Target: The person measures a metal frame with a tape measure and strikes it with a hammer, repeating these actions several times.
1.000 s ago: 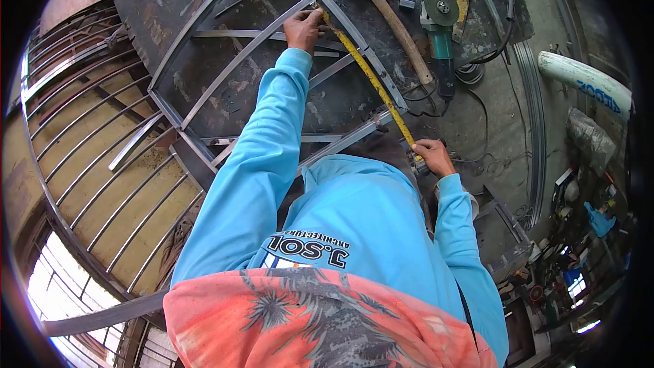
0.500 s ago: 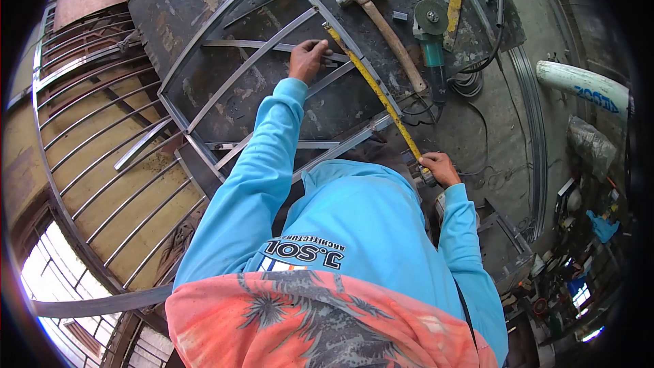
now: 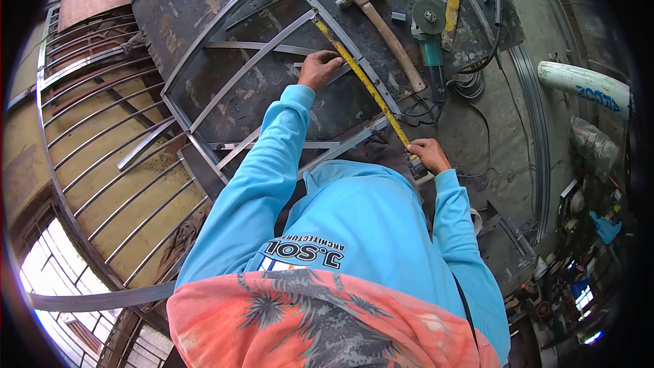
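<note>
My right hand (image 3: 430,155) grips the case end of a tape measure (image 3: 373,92), near my body. Its yellow blade runs out diagonally to the upper left, along the right side of a welded metal frame (image 3: 238,75). The blade's far end lies by the joint of a crossbar and the frame's side bar. My left hand (image 3: 320,70) is over the frame with thumb and fingers drawn together, fingertips beside the blade's left edge. Whether something small is pinched there is hidden.
A claw hammer (image 3: 388,34) and an angle grinder (image 3: 430,51) with its cable lie right of the frame. A curved barred grille (image 3: 102,143) stands at left. Long metal bars (image 3: 535,129) and a white pipe (image 3: 579,82) lie at right.
My right hand has moved slightly up and left, and the blade's end has shifted up-left toward the crossbar joint. My left hand has moved right and down, closer to the blade.
</note>
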